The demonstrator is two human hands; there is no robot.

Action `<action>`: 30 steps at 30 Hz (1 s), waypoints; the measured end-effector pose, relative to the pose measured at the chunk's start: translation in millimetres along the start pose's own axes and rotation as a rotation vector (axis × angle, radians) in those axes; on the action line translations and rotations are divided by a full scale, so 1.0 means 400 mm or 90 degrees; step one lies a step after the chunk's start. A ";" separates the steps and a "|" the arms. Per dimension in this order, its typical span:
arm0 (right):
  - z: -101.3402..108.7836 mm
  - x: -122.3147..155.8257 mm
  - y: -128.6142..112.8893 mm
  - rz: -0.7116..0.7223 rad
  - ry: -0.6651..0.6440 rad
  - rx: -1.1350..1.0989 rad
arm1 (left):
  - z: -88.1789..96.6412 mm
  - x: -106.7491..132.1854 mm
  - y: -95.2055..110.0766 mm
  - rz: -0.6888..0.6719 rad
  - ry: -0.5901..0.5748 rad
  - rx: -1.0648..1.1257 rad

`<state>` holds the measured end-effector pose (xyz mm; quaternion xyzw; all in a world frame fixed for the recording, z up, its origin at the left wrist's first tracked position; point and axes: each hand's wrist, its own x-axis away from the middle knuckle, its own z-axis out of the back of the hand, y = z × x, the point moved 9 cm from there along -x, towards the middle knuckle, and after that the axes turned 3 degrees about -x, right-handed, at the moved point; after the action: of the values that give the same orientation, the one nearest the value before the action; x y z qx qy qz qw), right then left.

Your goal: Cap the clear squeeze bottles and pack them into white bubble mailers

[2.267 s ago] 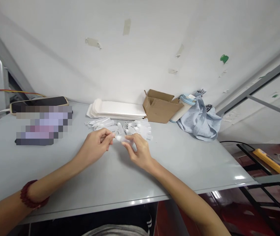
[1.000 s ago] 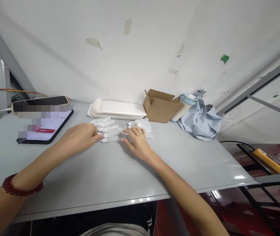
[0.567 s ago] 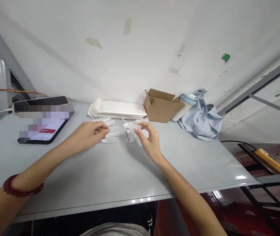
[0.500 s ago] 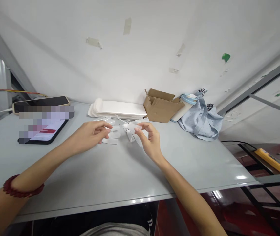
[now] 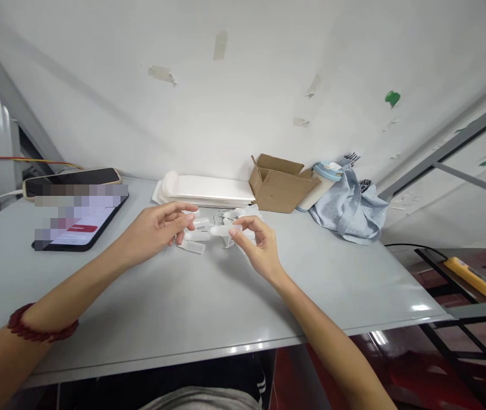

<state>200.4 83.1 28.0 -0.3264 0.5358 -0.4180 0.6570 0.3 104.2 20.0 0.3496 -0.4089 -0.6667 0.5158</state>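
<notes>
My right hand [image 5: 257, 245] pinches a small translucent plastic tube [image 5: 221, 230] between thumb and fingertips, its far end pointing left. Just left of it is my left hand [image 5: 161, 229], index finger stretched out and thumb a little apart, with nothing visible held in it. Several similar translucent pieces lie by its fingertips, among them a loose plastic tube [image 5: 192, 246] on the grey table [image 5: 191, 307]. Behind my right fingers sits a heap of white and clear pieces with thin strings [image 5: 243, 212], partly hidden by the hand.
Against the wall lie a stack of white padded envelopes [image 5: 212, 191] and an open cardboard box [image 5: 279, 185]. A lidded cup [image 5: 322, 185] and a light blue cloth bag [image 5: 349, 208] stand right of them. Two phones, one black-edged phone [image 5: 82, 228] nearer, lie at left.
The tube in my right hand has tipped level and moved slightly left and down. My left index finger has straightened and lifted. Loose pieces by the left fingers have shifted a little.
</notes>
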 end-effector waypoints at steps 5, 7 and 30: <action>0.001 0.002 -0.003 0.013 0.001 0.003 | 0.006 0.003 0.006 0.021 0.018 -0.048; 0.004 0.001 0.003 0.004 0.008 -0.015 | 0.004 0.006 0.009 0.028 0.010 -0.053; -0.019 0.002 0.019 -0.059 -0.039 -0.123 | -0.017 -0.001 -0.058 0.068 0.010 0.243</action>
<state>194.5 86.0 19.4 -0.4253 0.5377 -0.3844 0.6183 -3.0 106.6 -3.9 0.4244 -0.5417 -0.5460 0.4779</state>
